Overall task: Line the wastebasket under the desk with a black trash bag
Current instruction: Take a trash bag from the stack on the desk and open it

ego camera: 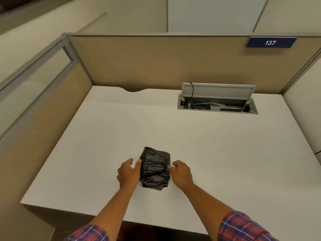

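Note:
A folded black trash bag (155, 167) lies on the white desk (104, 136), near its front edge. My left hand (128, 173) rests against the bag's left side, fingers apart, thumb touching the bag's edge. My right hand (181, 173) is at the bag's right side with its fingers curled, and the fingertips meet the bag's edge. Neither hand has lifted the bag. The wastebasket is not in view; only a dark gap shows under the desk's front edge.
An open cable tray (217, 105) with a raised grey lid and wires is set into the desk at the back right. Tan cubicle partitions (156, 63) wall the desk at the back and left. A blue sign (270, 42) reads 137.

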{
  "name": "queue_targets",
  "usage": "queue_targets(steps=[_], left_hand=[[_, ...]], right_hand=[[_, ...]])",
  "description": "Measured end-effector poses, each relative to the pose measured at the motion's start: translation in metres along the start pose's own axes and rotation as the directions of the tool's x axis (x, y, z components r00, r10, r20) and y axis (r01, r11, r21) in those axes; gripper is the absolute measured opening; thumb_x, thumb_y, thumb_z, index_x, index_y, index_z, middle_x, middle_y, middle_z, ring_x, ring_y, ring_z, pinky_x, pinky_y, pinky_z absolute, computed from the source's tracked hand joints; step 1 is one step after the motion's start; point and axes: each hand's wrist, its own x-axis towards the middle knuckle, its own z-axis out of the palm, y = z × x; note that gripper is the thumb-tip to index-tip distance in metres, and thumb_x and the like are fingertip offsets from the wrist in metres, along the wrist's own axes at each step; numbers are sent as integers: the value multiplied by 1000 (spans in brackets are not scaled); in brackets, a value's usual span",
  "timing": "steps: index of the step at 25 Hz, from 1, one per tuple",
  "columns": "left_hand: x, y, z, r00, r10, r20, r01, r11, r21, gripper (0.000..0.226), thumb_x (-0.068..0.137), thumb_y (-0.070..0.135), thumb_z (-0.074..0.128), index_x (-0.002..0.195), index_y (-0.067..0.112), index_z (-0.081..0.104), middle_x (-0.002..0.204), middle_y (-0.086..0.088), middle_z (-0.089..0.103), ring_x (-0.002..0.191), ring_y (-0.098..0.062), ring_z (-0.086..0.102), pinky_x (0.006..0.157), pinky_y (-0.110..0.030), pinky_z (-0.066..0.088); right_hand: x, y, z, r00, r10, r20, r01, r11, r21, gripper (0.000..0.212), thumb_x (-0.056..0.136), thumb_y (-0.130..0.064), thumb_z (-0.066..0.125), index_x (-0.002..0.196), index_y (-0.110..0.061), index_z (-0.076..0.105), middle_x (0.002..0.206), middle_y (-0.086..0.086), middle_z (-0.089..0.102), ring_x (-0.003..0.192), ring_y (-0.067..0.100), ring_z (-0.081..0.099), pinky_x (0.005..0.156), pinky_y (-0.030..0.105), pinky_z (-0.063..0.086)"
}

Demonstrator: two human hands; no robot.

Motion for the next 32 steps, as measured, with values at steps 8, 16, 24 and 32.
queue_targets(steps=[8,16,24,32], left_hand=[[19,0,3,996,-38,85,41,998,-39,21,101,35,65,108,21,80,117,-4,79,115,-34,69,107,-56,51],[18,7,-2,997,-30,68,44,975,-217,20,102,24,66,89,19,79,94,-1,79,92,-29,74,88,-50,62],[-24,26,-17,983,-45,175,124,873,-472,24,103,23,65,87,10,77,72,8,78,76,-16,69,61,-22,54],[-107,54,1,802,101,589,427,593,-683,34,110,26,54,126,9,78,121,-18,81,115,-39,74,101,-52,59]], right_hand=[[20,-24,20,991,135,0,-135,991,-20,39,100,-43,59,131,-19,65,128,1,70,119,24,64,105,46,49],[16,-27,25,988,156,-12,-144,936,322,12,94,-27,72,99,-16,69,105,3,73,105,28,69,99,50,56],[-16,-37,-16,993,113,46,-115,734,670,12,92,-17,73,103,-14,68,101,7,76,87,19,70,74,31,59],[-70,26,-99,995,-6,102,-83,550,831,36,97,-12,70,130,-27,64,111,18,80,95,34,77,90,53,64]])
